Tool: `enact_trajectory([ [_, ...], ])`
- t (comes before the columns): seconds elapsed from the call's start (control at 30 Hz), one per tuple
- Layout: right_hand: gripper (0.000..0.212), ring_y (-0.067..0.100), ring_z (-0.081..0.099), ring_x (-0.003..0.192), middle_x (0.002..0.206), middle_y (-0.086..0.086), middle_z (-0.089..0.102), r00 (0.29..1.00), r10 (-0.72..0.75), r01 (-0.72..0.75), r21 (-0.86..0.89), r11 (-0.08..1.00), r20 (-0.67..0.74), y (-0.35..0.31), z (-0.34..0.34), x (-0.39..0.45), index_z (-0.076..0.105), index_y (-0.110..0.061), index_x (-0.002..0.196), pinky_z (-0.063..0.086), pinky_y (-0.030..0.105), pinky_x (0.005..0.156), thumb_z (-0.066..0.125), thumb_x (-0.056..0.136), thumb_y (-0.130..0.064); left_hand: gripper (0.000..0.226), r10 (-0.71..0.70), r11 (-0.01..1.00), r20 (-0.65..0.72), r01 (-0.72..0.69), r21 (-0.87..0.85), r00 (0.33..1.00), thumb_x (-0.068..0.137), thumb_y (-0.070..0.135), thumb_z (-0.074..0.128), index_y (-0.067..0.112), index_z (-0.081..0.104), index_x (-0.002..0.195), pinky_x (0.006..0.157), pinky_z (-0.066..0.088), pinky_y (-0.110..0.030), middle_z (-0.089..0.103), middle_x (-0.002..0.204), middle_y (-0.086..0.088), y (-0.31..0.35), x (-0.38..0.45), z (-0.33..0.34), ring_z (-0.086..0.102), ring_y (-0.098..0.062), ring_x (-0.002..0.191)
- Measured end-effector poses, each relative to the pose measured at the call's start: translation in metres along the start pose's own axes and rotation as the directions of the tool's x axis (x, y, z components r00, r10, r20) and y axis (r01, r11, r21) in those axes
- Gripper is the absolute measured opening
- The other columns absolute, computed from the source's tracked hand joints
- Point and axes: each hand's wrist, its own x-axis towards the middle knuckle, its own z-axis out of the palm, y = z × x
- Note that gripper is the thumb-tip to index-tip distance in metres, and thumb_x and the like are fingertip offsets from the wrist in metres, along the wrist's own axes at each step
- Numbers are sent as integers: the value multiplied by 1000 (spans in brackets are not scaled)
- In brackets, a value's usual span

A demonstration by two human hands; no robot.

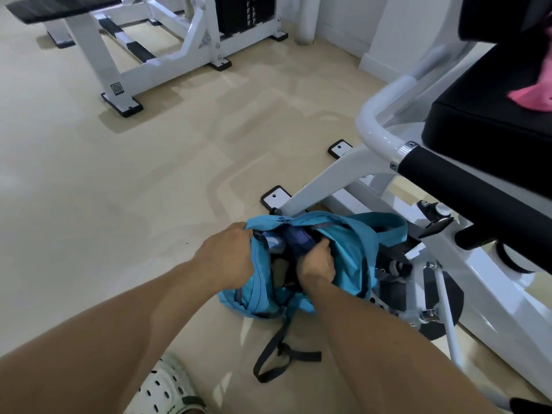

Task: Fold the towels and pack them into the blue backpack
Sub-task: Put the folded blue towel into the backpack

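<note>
blue backpack (pixel 343 249) slumped on floor against gym machine, mouth gaping | left hand (pixel 230 252) grips mouth's left rim: keep pulling wide | right hand (pixel 318 261) clenched round dark blue towel (pixel 295 239), inside mouth: push deep, keep fold flat | pink towel (pixel 531 95) waits on seat

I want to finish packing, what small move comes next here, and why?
Probably push the dark blue towel deeper. The right hand grips it at the backpack mouth, the left hand holds the rim open, and a pink towel waits on the seat.
</note>
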Motion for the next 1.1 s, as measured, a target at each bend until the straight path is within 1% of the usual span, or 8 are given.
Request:
enact_trajectory([
  [0.23,24,32,62,103,110,5,61,979,-168,170,-6,985,114,13,26,-44,40,-23,105,49,43,86,56,88,-22,33,0,999,3,0,47,1000,86,3,50,11,54,117,93,52,-42,50,124,-5,4,1,-2,60,-29,107],
  [0.4,12,34,61,104,114,8,61,983,-69,55,87,995,170,-4,33,-37,45,-19,105,50,42,86,51,94,-18,49,-16,992,-24,19,124,1000,88,3,53,10,50,137,100,50,-41,40,149,-4,5,0,0,58,-28,120],
  [0.53,5,30,60,94,111,12,62,989,-31,-4,234,972,147,-16,37,-30,42,-19,99,53,47,85,46,100,-16,49,-21,992,-44,26,121,999,89,2,53,10,50,138,100,50,-39,40,151,-5,7,1,-1,58,-27,122],
  [0.6,10,32,59,105,123,14,60,974,36,-90,236,968,221,-16,43,-27,47,-15,111,50,43,91,44,102,-15,42,-15,993,-44,20,115,999,89,1,53,8,52,130,96,51,-39,43,145,-5,7,0,-1,60,-27,115],
  [0.7,44,33,50,133,145,17,50,917,148,-191,81,978,370,-8,49,-23,37,-4,144,42,42,110,47,102,-15,37,-9,992,-39,14,122,999,88,1,51,8,53,124,92,52,-38,46,136,-3,6,0,0,60,-27,109],
  [0.8,48,36,53,129,140,18,53,916,99,-126,46,991,389,-4,49,-24,40,-5,140,45,43,107,56,95,-10,44,-7,991,-37,12,131,999,90,2,51,9,52,133,96,51,-38,44,142,-3,5,1,2,59,-26,115],
  [0.93,38,35,58,116,131,15,58,952,-2,-46,149,988,306,-5,49,-26,45,-16,133,49,45,99,49,96,-10,48,9,990,-35,-4,139,999,91,4,53,11,49,138,98,50,-38,40,149,-3,3,5,3,58,-26,119],
  [1.1,43,32,48,136,148,16,49,933,48,-26,-64,998,356,2,53,-22,44,-8,148,39,37,111,35,106,-13,41,19,993,-23,-16,121,1000,90,3,53,8,51,131,96,51,-38,43,143,-6,-1,8,7,59,-27,115],
])
